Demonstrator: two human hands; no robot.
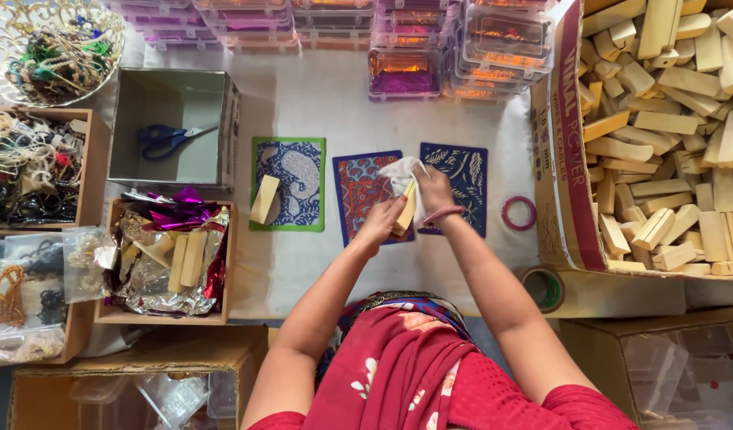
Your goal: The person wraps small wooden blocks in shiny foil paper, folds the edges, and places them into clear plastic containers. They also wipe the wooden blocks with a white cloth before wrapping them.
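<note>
Big cardboard box [559,159] along the right edge, heaped with pale wooden blocks [669,127], its printed wall close beside the rightmost mat. White cloth-covered work surface [327,103] in the middle, hemmed in on all sides: clear plastic cases [406,32] with orange and purple foil stacked along the far edge, an open grey box [171,127] with blue scissors [171,137] at left, below it a wooden tray [163,259] of crumpled foil and more blocks. Open room only between the mats and the far cases, and in a narrow strip near the body.

Three patterned mats in a row: green-bordered one [288,184] bearing a single block [264,199], red-and-blue middle one [358,195], dark blue leaf one [466,175] at right.

Over the middle mat's right edge, left hand [381,223] closed around the lower end of a wooden block [406,211]. Right hand [434,191] with fingers curled, pressing a white cloth [398,171] against the block's upper part.

Pink ring [519,213] on bare cloth just right of the leaf mat; tape roll [544,287] at the near right corner.
</note>
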